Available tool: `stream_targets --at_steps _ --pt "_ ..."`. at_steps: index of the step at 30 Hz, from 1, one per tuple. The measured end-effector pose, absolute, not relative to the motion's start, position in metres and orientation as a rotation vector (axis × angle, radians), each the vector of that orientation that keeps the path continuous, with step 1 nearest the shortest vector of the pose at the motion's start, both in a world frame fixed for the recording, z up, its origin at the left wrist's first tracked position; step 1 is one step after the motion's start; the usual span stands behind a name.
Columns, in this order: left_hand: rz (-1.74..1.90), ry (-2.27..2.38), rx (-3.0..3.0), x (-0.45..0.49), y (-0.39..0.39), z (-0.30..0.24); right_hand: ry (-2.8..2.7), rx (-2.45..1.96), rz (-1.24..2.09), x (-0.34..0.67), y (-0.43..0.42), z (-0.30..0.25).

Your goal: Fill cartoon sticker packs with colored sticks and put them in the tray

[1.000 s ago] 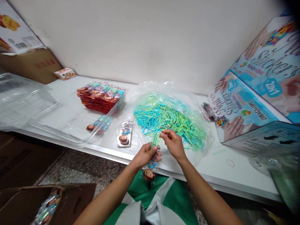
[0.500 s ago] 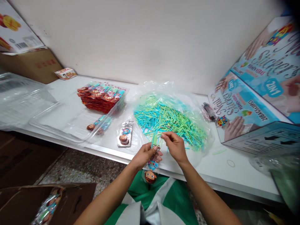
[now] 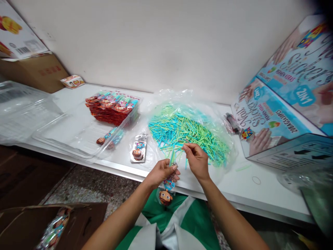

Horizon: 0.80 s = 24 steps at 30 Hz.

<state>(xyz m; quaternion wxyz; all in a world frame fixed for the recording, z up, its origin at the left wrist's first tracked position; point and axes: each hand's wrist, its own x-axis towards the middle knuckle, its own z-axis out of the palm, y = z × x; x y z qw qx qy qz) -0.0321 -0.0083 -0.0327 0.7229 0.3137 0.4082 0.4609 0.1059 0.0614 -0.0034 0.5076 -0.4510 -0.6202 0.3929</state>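
My left hand (image 3: 162, 173) is closed on a small cartoon-printed packet (image 3: 165, 196). The packet's brown face end hangs below my fingers, over the table's front edge. Thin green and blue sticks (image 3: 172, 157) stand up from the same grip. To the right, my right hand (image 3: 197, 161) is pinched at the near edge of a big pile of thin blue and green sticks (image 3: 189, 132). What lies between those fingertips is too small to make out. The pile rests in a clear plastic bag (image 3: 174, 95).
Left of the pile lies a stack of silvery packets (image 3: 138, 148). Further left, a clear plastic tray (image 3: 65, 139) holds stacked red packets (image 3: 110, 107) and loose ones. Printed boxes (image 3: 281, 114) stand at the right. An open carton (image 3: 85, 222) is below at the left.
My right hand has moved slightly up and to the right, away from my left hand. My left hand and its packet have barely moved.
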Motion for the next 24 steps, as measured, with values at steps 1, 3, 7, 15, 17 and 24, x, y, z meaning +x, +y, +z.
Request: stream_targets --at_steps 1,3,7,15,17,24 --pt "1.018 0.896 0.690 -0.032 -0.008 -0.033 -1.505 -1.082 0.956 0.106 0.062 -0.004" --pt "1.013 0.889 0.684 -0.031 -0.008 -0.033 -1.544 -1.068 1.002 0.107 0.062 -0.006" --pt "0.997 0.889 0.662 -0.030 -0.008 -0.030 -1.622 -1.061 1.097 0.108 0.059 -0.011" --pt "1.001 0.887 0.636 -0.033 -0.009 -0.033 -1.788 -1.083 1.326 0.112 0.058 -0.020" --pt "0.996 0.888 0.647 -0.033 -0.009 -0.033 -1.738 -1.086 1.521 0.113 0.061 -0.019" --pt "0.964 0.834 0.647 -0.035 -0.010 -0.033 -1.695 -1.072 1.662 0.110 0.066 -0.016"
